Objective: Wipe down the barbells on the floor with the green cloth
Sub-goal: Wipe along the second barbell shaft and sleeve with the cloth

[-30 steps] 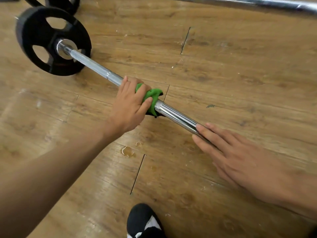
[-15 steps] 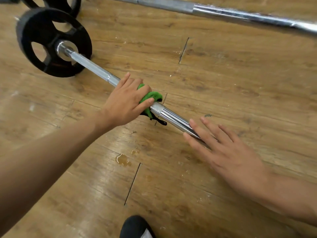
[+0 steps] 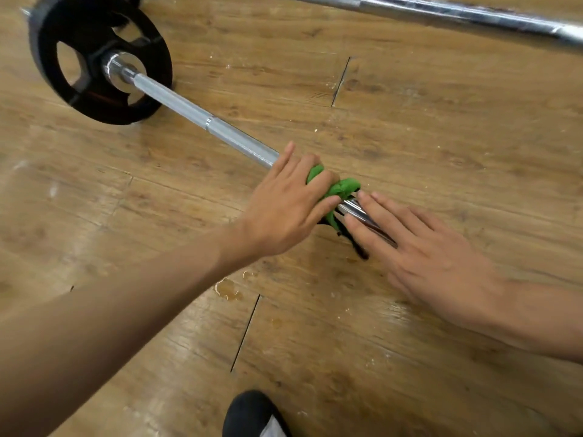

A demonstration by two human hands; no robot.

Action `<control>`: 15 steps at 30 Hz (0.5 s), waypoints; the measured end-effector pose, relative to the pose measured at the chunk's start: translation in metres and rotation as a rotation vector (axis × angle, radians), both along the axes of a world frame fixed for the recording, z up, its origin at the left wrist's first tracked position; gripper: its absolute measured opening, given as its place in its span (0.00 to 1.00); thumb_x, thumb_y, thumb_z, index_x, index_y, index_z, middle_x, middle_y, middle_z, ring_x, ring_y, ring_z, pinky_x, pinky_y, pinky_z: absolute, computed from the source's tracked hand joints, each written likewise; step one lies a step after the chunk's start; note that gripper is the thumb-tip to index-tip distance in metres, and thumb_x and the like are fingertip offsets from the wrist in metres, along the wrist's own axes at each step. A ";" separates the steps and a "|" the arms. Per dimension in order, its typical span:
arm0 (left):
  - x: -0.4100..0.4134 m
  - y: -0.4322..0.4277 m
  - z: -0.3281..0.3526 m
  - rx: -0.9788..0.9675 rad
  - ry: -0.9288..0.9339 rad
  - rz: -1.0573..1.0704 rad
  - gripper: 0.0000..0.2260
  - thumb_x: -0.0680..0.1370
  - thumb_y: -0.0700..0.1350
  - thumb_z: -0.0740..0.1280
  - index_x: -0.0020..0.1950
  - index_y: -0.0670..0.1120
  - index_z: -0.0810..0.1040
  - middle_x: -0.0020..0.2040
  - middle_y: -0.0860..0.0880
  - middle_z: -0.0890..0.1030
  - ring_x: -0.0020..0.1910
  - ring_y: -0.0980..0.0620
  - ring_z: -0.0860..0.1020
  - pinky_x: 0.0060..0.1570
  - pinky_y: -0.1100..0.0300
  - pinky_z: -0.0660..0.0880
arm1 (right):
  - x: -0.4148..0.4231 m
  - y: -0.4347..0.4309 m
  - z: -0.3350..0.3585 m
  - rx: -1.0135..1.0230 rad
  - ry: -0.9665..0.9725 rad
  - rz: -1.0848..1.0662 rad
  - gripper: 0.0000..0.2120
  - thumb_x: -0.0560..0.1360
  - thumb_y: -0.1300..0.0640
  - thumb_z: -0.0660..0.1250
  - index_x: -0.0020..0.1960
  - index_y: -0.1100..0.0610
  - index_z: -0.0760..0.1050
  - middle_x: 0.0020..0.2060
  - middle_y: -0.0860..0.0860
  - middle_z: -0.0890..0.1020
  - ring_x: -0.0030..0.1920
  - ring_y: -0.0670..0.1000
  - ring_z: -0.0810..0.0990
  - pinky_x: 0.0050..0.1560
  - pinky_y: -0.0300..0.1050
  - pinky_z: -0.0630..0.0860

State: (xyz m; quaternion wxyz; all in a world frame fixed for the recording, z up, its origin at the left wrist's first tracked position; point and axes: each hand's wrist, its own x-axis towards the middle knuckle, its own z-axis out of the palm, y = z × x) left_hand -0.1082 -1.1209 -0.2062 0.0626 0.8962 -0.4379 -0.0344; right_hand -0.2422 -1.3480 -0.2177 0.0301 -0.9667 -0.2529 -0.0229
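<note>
A left hand (image 3: 284, 203) keeps its grip curled round the green cloth (image 3: 339, 187), bunched on the barbell (image 3: 202, 116) lying on the floor (image 3: 410, 137), while the right hand (image 3: 419, 247) presses flat-fingered just beside it, apparently to stop the bar rolling.

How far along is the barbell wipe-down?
Done: nothing can be confirmed; the frame does not show which stretches are already wiped. In hand: the left hand grips the green cloth around the shaft of the near barbell, while the right hand rests flat on that shaft beside it. Left: probably the second barbell at the top, which neither hand touches.
</note>
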 end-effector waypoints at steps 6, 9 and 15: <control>0.065 0.048 0.006 0.114 -0.060 0.156 0.25 0.86 0.59 0.46 0.63 0.43 0.75 0.58 0.43 0.75 0.65 0.41 0.74 0.81 0.38 0.44 | -0.006 -0.006 -0.001 0.036 -0.001 0.008 0.46 0.71 0.60 0.75 0.83 0.63 0.56 0.82 0.65 0.55 0.80 0.63 0.62 0.69 0.60 0.73; 0.073 0.048 0.012 0.066 -0.018 0.309 0.23 0.86 0.57 0.49 0.60 0.41 0.75 0.58 0.42 0.74 0.67 0.40 0.71 0.81 0.38 0.46 | -0.004 -0.003 0.000 0.057 0.008 -0.012 0.42 0.73 0.58 0.73 0.82 0.63 0.58 0.82 0.64 0.58 0.80 0.63 0.64 0.69 0.60 0.74; 0.011 0.007 -0.004 -0.066 0.023 0.129 0.22 0.86 0.57 0.53 0.65 0.42 0.77 0.61 0.40 0.74 0.68 0.40 0.71 0.82 0.42 0.48 | 0.011 0.001 0.002 0.116 0.004 0.008 0.39 0.72 0.54 0.70 0.80 0.63 0.64 0.79 0.64 0.64 0.77 0.61 0.66 0.64 0.59 0.78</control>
